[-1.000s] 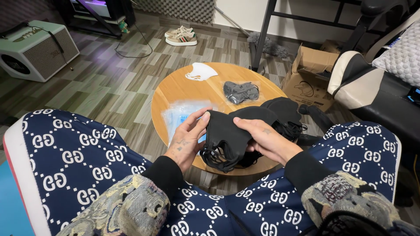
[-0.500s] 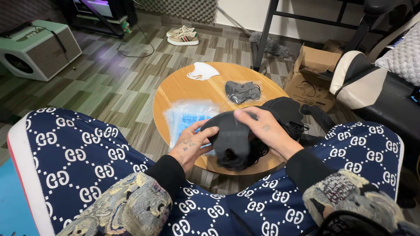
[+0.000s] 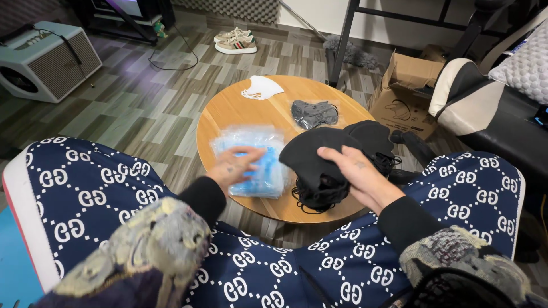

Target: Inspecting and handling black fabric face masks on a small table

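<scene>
The person is sitting over a small round wooden counter [image 3: 240,108] and sorting face masks, and the work looks part done: a white mask [image 3: 261,87] and a clear packet of grey masks [image 3: 313,113] are already lying apart on the far side, while the black masks [image 3: 325,162] are still sitting in a loose heap at the near edge with their ear loops trailing. The right hand [image 3: 357,174] is lying flat and open on top of that heap, pressing it down, its grip closed on nothing. The left hand [image 3: 234,166] is resting with curled fingers on the packet of blue masks [image 3: 260,162] just beside the heap; whether its grip has actually closed on the packet cannot be told. Compared with half a second earlier, the left hand has let go of the black heap and moved across to the blue packet, and the heap has settled onto the counter under the right hand alone.
</scene>
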